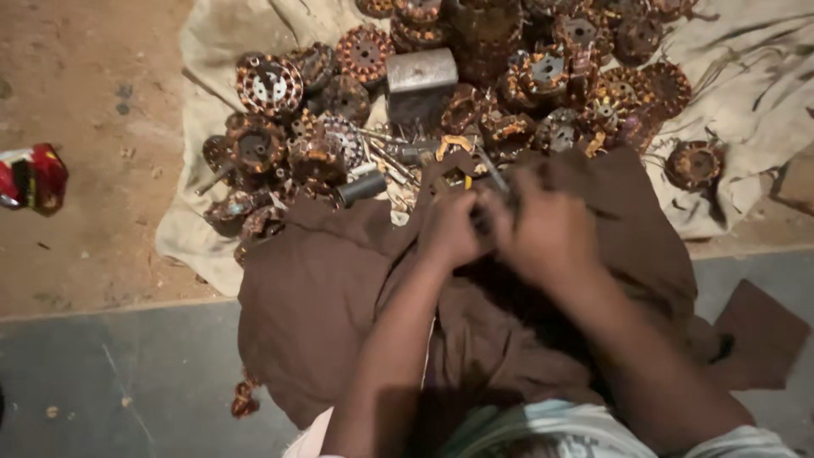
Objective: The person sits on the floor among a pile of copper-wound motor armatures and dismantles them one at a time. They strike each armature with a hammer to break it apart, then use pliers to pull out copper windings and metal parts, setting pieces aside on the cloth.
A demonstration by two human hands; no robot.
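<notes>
Both hands meet over the lap. Left hand (451, 229) is curled into a fist, knuckles up; right hand (547, 227) is pressed against it, fingers folded inward. They're clamped on something small and dark between them, but motion blur hides what, so can't tell. A thin metal rod (494, 174) sticks up just above the hands, possibly part of it.

Under the hands – brown cloth (322, 297) draped across the lap. Just beyond – a pile of copper-wound motor stators (270, 85) on a pale sheet (729, 51), with loose metal shafts (386, 157) and a grey metal block (421, 69) among them. Red packet (32, 176) lies on the dirt, well apart to the left.
</notes>
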